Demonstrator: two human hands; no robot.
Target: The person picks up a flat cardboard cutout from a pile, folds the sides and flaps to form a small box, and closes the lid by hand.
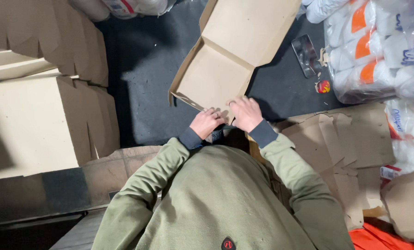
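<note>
A flat brown cardboard box (225, 60) with its lid folded open stands tilted in front of me over a dark floor. My left hand (206, 122) and my right hand (245, 112) both grip the box's near edge, fingers curled over the front flap. The two hands are close together, almost touching. I wear a green sweatshirt with dark cuffs.
A stack of flat cardboard blanks (40, 115) lies at the left. More unfolded cardboard pieces (336, 143) lie at the right. Wrapped packs of white paper rolls (378, 46) fill the upper right. A small shiny metal object (306, 54) lies on the dark floor (142, 69).
</note>
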